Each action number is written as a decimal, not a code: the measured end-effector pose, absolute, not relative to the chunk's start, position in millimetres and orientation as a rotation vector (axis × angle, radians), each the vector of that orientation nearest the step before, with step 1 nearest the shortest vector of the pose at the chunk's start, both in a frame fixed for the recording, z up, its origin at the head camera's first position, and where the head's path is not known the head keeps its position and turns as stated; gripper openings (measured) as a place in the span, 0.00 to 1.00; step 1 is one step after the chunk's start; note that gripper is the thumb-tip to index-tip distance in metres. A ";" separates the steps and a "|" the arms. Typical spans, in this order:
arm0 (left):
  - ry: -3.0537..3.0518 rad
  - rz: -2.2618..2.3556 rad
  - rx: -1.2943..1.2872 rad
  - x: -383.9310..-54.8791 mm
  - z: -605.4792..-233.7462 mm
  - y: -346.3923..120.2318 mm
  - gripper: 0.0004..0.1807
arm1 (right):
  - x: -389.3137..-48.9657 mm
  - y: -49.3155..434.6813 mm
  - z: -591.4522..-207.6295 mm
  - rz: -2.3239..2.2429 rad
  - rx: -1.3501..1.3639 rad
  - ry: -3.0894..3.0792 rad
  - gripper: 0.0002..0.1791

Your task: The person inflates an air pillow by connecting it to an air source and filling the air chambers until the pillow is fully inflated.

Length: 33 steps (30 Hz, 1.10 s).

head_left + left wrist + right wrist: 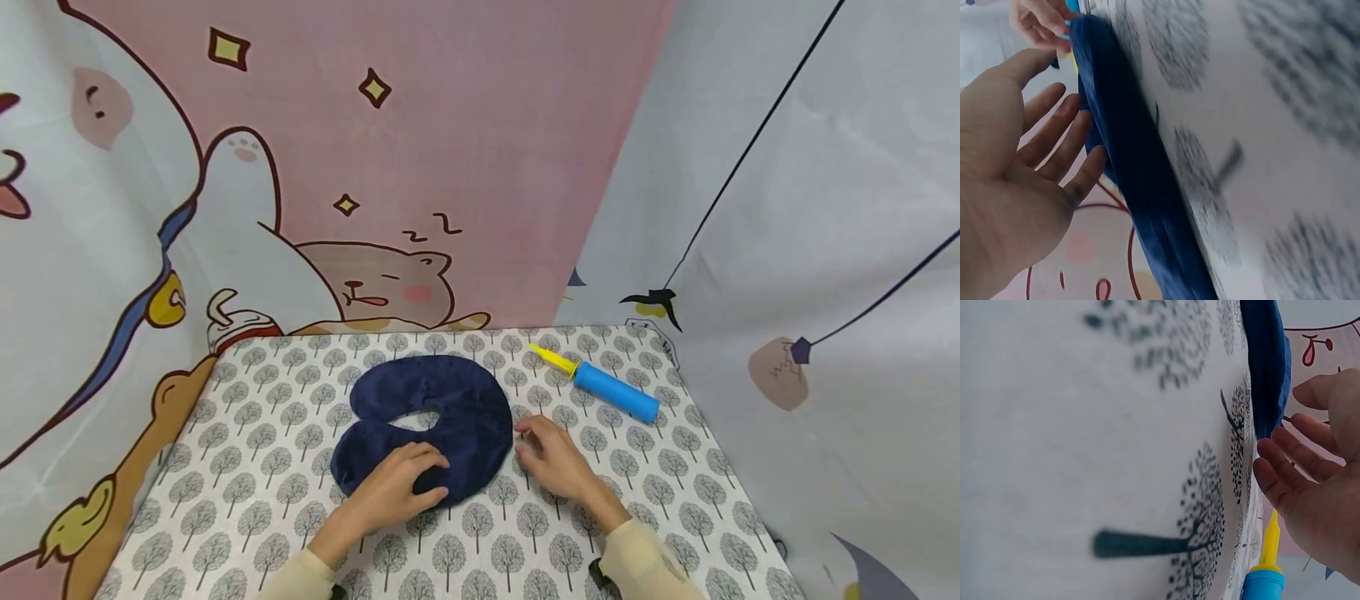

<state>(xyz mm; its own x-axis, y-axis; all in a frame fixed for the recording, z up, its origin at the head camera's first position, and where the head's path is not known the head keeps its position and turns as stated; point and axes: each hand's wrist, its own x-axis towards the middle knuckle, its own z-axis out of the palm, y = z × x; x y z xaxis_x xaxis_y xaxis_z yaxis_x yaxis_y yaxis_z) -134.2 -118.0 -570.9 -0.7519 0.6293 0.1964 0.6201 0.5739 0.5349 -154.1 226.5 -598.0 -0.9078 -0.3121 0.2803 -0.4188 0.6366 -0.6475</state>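
Note:
A navy U-shaped neck pillow (472, 400) lies flat on the tree-print cloth, its opening toward the left. My left hand (401, 487) is over the pillow's near arm, fingers loosely bent. In the left wrist view, the fingertips of the left hand (1041, 144) come right up to the pillow's (1129, 162) upper face. Just beyond the pillow's right edge is my right hand (555, 457), thumb and fingers apart with nothing between them. The right wrist view shows the right hand (1316, 456) with relaxed fingers near the pillow's (1266, 369) end.
A blue hand pump (617, 393) with a yellow nozzle (553, 359) lies behind and right of the right hand. The tree-print cloth (255, 492) covers the table. Printed fabric walls, pink at the back (480, 167) and pale at the right (847, 250), enclose it.

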 end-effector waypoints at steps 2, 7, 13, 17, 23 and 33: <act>2.759 0.937 1.109 -134.8 -571.7 -109.6 0.16 | -150.5 227.0 -597.7 1.125 0.638 -2.711 0.16; 2.706 0.961 1.103 -135.4 -576.0 -95.9 0.15 | -142.5 226.9 -599.0 1.113 0.681 -2.720 0.16; 2.709 0.896 1.090 -135.3 -582.0 -89.2 0.15 | -135.8 227.5 -601.0 1.071 0.694 -2.714 0.14; 2.718 0.880 1.094 -136.4 -584.9 -85.5 0.15 | -134.1 227.3 -599.5 1.053 0.697 -2.723 0.13; 2.701 0.880 1.122 -137.5 -587.3 -83.0 0.11 | -132.5 226.2 -597.3 1.017 0.708 -2.766 0.10; 2.629 0.973 1.233 -141.2 -587.9 -80.6 0.02 | -132.2 225.6 -592.6 1.002 0.741 -2.787 0.05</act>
<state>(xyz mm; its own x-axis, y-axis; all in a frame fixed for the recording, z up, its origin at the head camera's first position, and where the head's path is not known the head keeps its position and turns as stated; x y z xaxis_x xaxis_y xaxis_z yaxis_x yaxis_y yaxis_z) -141.2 -80.6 -587.9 -0.6732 0.7152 0.1879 0.6652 0.4747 0.5763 -132.2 225.6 -592.6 -0.8785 -0.4129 0.2402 -0.4713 0.6676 -0.5763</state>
